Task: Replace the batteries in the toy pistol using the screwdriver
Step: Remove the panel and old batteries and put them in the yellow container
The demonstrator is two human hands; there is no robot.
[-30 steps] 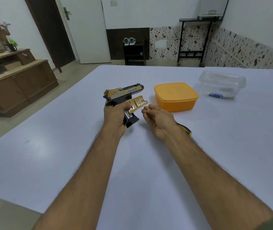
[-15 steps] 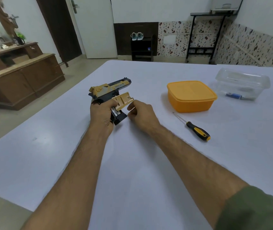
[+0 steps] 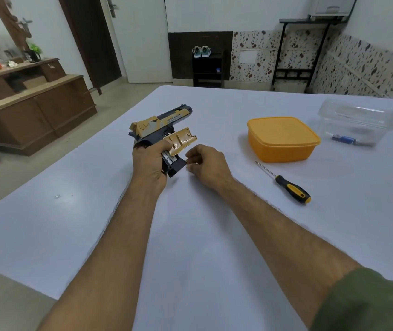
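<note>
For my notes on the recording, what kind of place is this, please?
Probably a room in a home, not a workshop: a wooden dresser stands by the wall, a pair of shoes sits on a small dark shelf, and a white door is behind.

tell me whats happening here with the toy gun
A person is opening up a toy pistol. The left hand grips its handle, with the gold battery cover swung open. The right hand pinches at the bottom of the grip. The screwdriver lies on the table beside an orange lidded box.
</note>
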